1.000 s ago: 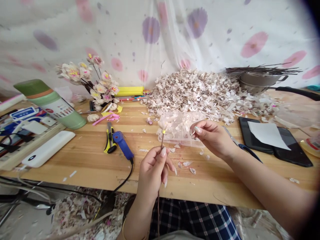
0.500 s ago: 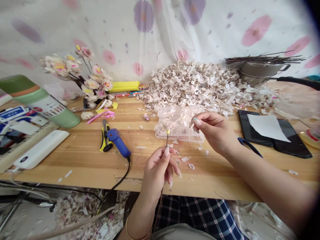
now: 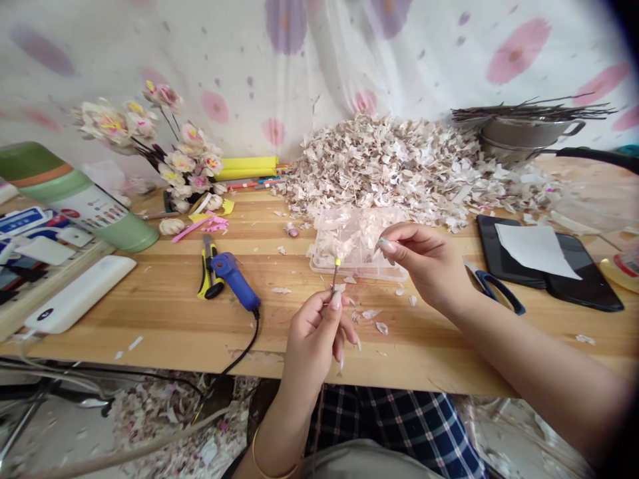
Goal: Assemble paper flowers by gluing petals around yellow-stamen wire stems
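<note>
My left hand pinches a thin brown twig between thumb and fingers. The twig stands nearly upright, with a yellow tip and pale petals around it that blend with the box behind. To the right of that tip, my right hand is raised with thumb and index finger pinched together. Whether the pale sliver at its fingertips is a petal or a long nail, I cannot tell. Behind both hands lies a clear compartment box with whitish petals in it. Loose petals are scattered in front.
A large heap of pale petals fills the back. At left are a blue glue gun, a yellow utility knife, finished flowers and a green bottle. Scissors and phones lie at right.
The twig's tip has tilted slightly right. My right hand has shifted a little toward the left, and more of the scissors shows beside its wrist. The whole view has moved slightly.
</note>
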Motion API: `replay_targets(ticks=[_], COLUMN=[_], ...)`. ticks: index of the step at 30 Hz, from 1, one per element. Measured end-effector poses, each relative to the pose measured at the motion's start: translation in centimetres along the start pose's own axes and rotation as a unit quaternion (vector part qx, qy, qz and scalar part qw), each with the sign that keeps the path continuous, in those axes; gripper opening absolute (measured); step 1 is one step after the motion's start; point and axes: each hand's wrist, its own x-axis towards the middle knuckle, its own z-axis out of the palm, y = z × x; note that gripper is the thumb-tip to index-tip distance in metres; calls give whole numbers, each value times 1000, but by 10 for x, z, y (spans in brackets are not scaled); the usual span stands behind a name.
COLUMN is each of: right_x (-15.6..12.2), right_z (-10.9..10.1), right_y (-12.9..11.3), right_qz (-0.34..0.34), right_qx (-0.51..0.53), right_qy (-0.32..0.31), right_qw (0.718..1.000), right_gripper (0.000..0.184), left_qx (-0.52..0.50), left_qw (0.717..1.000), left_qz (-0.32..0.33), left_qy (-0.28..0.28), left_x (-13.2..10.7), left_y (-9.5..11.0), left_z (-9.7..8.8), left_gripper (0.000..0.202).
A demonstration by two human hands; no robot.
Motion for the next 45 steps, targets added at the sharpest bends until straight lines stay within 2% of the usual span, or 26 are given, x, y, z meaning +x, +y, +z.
replay_targets(ticks=[8,12,19,26,32,39,45], right_x=[-4,-5,-6,-6,-7,-8,-8], right_z=[5,7,12,12,12,11,10], right_y=[2,3,7,13,15,14,16], right_qz=[-42,-31,-7,-8,-59,-158,-189], right_qx=[-3,0,-20,-31,-74,-155,-183], right_qy=[-17,-17,-6,7,24,33,38], right_qw=[999,999,1000,999,995,975,964], right_gripper=[20,20,27,27,20,6,2], left_qx=[-15,-14,-5,4,16,46,56], left_qw=[999,998,998,997,998,997,997], left_qz=[-11,-16,-29,-28,-28,-21,-15], left_qy=[-26,-51,-63,-66,-60,-54,-57], left_x=[1,5,7,9,9,7,5], left_y=[-1,-5,-9,-11,-13,-16,-17], left_z=[-1,-1,6,12,14,13,12], left_gripper=[33,38,38,37,36,36,35])
